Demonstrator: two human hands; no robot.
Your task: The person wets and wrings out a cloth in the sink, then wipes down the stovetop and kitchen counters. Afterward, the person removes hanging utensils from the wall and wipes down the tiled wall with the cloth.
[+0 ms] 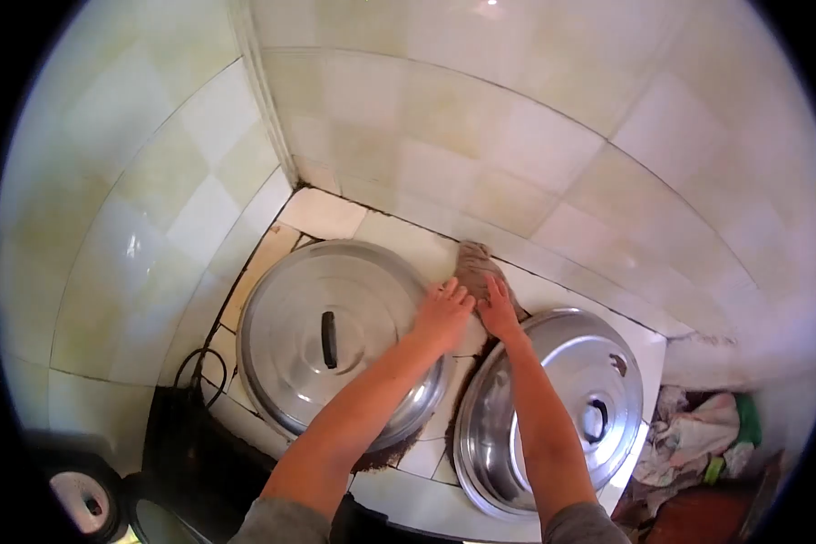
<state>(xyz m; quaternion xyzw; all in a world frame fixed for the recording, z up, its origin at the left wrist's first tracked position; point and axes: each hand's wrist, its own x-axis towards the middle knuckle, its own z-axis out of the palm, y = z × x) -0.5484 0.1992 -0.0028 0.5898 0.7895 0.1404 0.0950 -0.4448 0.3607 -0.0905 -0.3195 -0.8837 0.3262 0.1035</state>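
A bunched greyish-brown cloth (476,263) lies on the pale tiled counter near the back wall. My right hand (497,313) rests on its lower part, fingers stretched out and slightly apart. Beside it, my left hand (444,315) reaches to the cloth's left edge with its fingers apart; the fingertips' contact is unclear. Under my left wrist is the right rim of a large round metal lid (286,313) with a black handle. My right forearm passes over a second shiny metal lid (621,399), which also has a dark handle.
Tiled walls (508,136) meet in a corner behind the counter (322,213). Crumpled fabrics (694,431) lie low at the right. A dark loop (201,376) stands at the counter's left edge, and a pale round object (82,501) is at lower left.
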